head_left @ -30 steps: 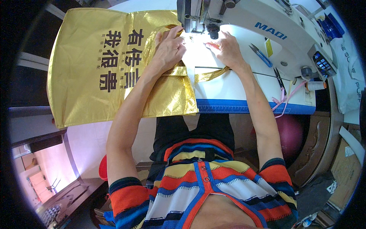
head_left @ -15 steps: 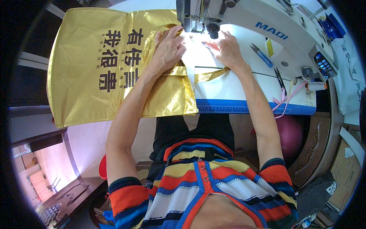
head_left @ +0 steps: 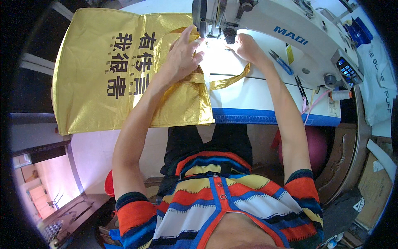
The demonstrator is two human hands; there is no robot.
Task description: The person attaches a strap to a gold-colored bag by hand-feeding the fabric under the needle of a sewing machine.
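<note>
A shiny gold bag (head_left: 87, 74) with dark printing lies flat at the left of the sewing machine (head_left: 265, 23), its right edge running beneath the machine head. My left hand (head_left: 182, 58) rests on the bag beside the needle area, fingers stretched and apart. A narrow gold strap (head_left: 232, 82) curves from the bag's edge up to my right hand (head_left: 249, 50). That hand is closed just right of the black knob (head_left: 230, 35), and the strap goes in under it. Bright lamp glare and the knob hide its fingertips and the stitching spot.
Blue-handled tweezers (head_left: 282, 63) and black thread snips (head_left: 301, 87) lie on the white machine bed, right of my right forearm. A thread spool (head_left: 340, 95) and pink ribbon (head_left: 316, 103) sit near the right end. A blue ruler strip (head_left: 244, 116) edges the front.
My right hand has closed and moved slightly up behind the knob, and the strap's end has risen with it. My left hand's fingers have spread and straightened on the bag.
</note>
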